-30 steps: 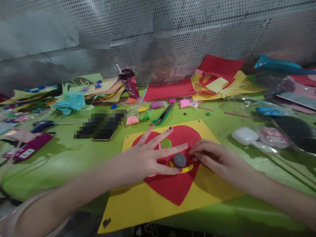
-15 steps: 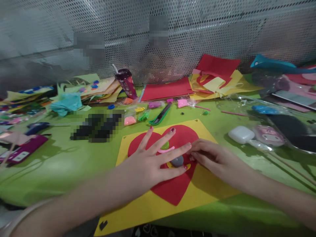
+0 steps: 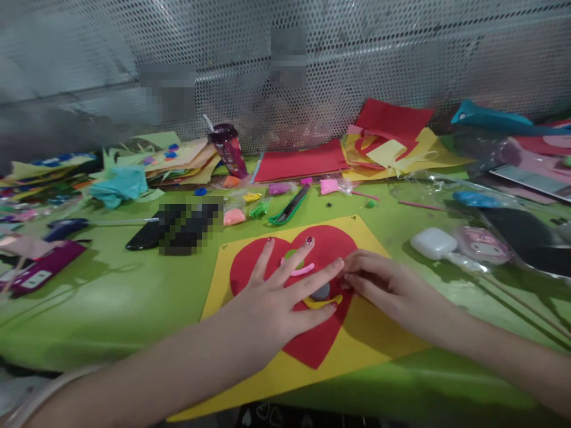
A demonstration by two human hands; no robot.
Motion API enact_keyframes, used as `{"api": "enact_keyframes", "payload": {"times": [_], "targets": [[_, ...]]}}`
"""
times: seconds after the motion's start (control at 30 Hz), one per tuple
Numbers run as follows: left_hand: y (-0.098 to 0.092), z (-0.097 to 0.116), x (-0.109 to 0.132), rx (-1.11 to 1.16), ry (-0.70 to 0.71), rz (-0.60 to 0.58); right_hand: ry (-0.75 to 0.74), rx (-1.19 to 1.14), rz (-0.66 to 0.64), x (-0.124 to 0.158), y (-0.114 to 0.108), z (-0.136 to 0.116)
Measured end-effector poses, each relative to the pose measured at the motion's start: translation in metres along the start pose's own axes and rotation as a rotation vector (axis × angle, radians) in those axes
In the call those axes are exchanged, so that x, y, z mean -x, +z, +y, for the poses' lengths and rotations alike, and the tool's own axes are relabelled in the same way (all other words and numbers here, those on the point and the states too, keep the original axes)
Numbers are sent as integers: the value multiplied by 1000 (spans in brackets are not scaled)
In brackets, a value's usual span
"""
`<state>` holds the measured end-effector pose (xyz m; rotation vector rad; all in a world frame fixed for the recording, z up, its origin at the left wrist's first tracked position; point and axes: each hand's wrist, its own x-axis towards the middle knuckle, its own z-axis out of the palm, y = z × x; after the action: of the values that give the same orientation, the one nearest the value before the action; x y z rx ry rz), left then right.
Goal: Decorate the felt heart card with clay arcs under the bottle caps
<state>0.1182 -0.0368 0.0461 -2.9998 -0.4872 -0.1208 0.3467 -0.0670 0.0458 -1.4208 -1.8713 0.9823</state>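
Observation:
A red paper heart [image 3: 312, 348] lies on a yellow sheet [image 3: 366, 238]. My left hand [image 3: 279, 297] is spread over the heart, fingers apart and holding nothing. Between and below its fingers show a green clay disc [image 3: 294, 258], a curved pink clay strip [image 3: 303, 271], a grey clay lump [image 3: 320, 291] and a curved yellow clay strip [image 3: 322, 304]. At the heart's right edge my right hand [image 3: 379, 279] is closed, thumb and fingertips together beside my left fingertips. What those fingers pinch, if anything, is hidden.
Behind the sheet lie a green cutter [image 3: 289, 207] and small clay bags, one orange [image 3: 234, 217]. A lidded cup [image 3: 228, 151] stands near the mesh wall. Black phones [image 3: 191, 229] lie left; a white earphone case [image 3: 433, 243] and a stick [image 3: 526, 297] lie right.
My left hand's fingers have shifted slightly downward, uncovering more of the green disc and covering more of the grey lump. My right hand stays nearly in place, still closed.

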Motion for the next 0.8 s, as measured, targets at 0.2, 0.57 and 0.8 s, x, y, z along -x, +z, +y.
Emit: {"api": "enact_keyframes", "payload": {"times": [0.2, 0.57, 0.8], "targets": [[-9, -1, 8, -12, -98, 108, -45, -107, 98, 7, 0, 2], [11, 30, 24, -108, -255, 81, -149, -43, 95, 18, 0, 1], [28, 53, 13, -271, -360, 104, -145, -50, 114, 15, 1, 0]]}}
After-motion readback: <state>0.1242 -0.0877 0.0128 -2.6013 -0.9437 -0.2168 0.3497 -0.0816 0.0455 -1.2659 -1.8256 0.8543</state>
